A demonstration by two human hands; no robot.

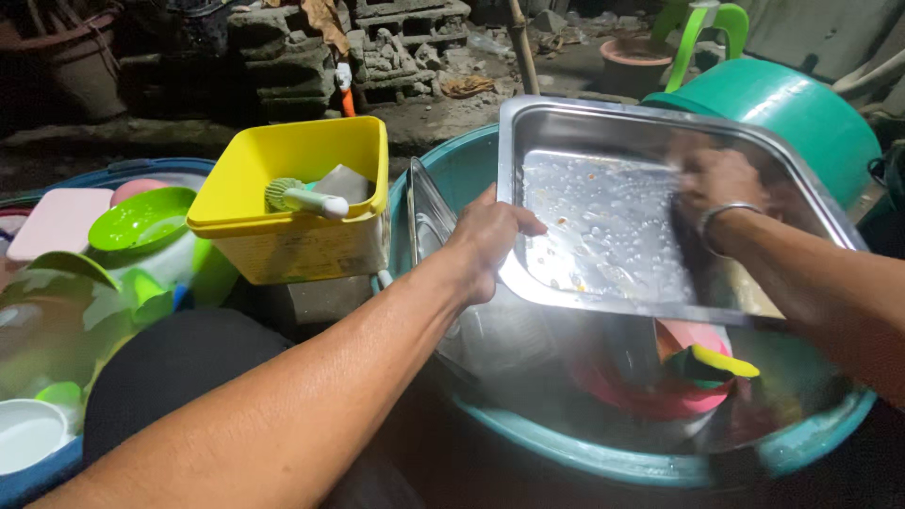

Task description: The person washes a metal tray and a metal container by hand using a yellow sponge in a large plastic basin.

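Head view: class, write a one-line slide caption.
Left hand grips a soapy steel tray over a teal basin; right hand rubs inside.

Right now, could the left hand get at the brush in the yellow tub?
Probably yes. The left hand grips the steel tray by its near-left rim, right beside the yellow tub. The brush lies on top, uncovered, but the hand would have to let go of the tray.

No packages, labels, signs or screens show anywhere in this view; nothing here carries a printed face or a display.
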